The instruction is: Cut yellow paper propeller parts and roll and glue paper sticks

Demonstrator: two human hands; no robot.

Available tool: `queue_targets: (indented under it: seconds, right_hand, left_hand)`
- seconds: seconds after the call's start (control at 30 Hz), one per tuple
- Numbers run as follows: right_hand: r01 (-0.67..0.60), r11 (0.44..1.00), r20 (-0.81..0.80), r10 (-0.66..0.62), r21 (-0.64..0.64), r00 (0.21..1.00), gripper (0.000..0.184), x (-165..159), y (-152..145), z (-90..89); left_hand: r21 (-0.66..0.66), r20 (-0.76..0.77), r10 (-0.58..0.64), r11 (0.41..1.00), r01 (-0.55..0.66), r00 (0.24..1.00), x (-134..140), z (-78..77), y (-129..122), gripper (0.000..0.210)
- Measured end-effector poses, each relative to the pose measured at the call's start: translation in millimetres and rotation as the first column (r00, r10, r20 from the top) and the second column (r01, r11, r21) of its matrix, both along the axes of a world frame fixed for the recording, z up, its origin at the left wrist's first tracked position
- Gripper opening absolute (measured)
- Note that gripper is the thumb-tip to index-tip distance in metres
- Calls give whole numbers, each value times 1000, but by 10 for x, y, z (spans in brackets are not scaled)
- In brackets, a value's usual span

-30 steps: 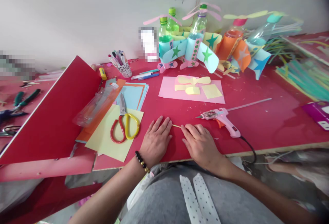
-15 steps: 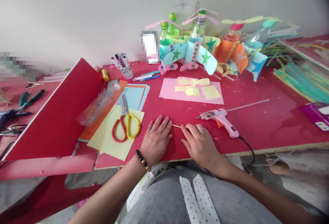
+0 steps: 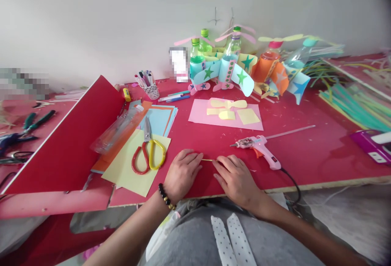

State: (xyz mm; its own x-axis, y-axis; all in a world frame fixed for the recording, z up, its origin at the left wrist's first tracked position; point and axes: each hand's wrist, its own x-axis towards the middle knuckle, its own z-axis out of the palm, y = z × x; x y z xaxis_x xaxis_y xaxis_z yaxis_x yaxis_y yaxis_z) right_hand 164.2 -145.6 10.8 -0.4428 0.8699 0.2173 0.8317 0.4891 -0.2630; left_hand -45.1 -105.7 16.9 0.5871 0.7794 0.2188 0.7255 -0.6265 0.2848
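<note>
A thin yellow strip [image 3: 207, 160], perhaps rolled paper, spans the short gap between my two hands at the front of the red table. My left hand [image 3: 182, 171], with a beaded bracelet on the wrist, has its fingers drawn together over the strip's left end. Over the right end, the bent fingers of my right hand [image 3: 235, 178] press down at the table. Both ends of the strip are hidden under my fingers. Scissors [image 3: 147, 129] with red and yellow handles lie on yellow paper [image 3: 122, 164] left of my left hand. A pink glue gun [image 3: 265, 148] rests beyond my right hand.
Behind, decorated bottle planes [image 3: 227, 68] with paper wings stand by the wall. Yellow cut-outs [image 3: 229, 104] lie on a pink sheet [image 3: 195, 115]. A pen cup [image 3: 151, 91], a slanted red board [image 3: 70, 143], pliers [image 3: 39, 121] and a purple device [image 3: 371, 146] surround the work area.
My left hand's fingers have come closer together, and the hands are slightly nearer each other over the strip. The whole view has shifted, with the table appearing lower.
</note>
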Motion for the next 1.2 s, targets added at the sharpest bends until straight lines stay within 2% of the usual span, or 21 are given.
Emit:
queue_targets:
  seconds: [0.17, 0.43, 0.67, 0.87, 1.03, 1.2]
  right_hand:
    - [-18, 1000, -17, 18, 6, 1000, 31, 14, -3, -35]
    - [-27, 999, -57, 26, -22, 998, 25, 8, -6, -27]
    - [-5, 999, -217, -5, -46, 976, 24, 43, 9, -85]
    - [20, 999, -382, -37, -47, 923, 13, 87, -5, -102]
    - [7, 997, -413, -38, -78, 910, 15, 112, -37, -67]
    - [-21, 995, -463, -28, -101, 886, 14, 146, -47, 41]
  left_hand:
    - [-12, -4, -19, 1000, 19, 1000, 113, 4, 110, 24]
    - [-66, -5, 17, 998, -18, 1000, 137, 10, 70, 20]
    - [-126, 27, 46, 991, -43, 999, 137, 46, 34, 19]
    - [-169, 101, 4, 986, 13, 995, 171, 90, -9, 21]
    - [-173, 186, -81, 978, 113, 979, 152, 76, -33, 21]
    - [-160, 278, -77, 979, 125, 958, 162, 116, -36, 18]
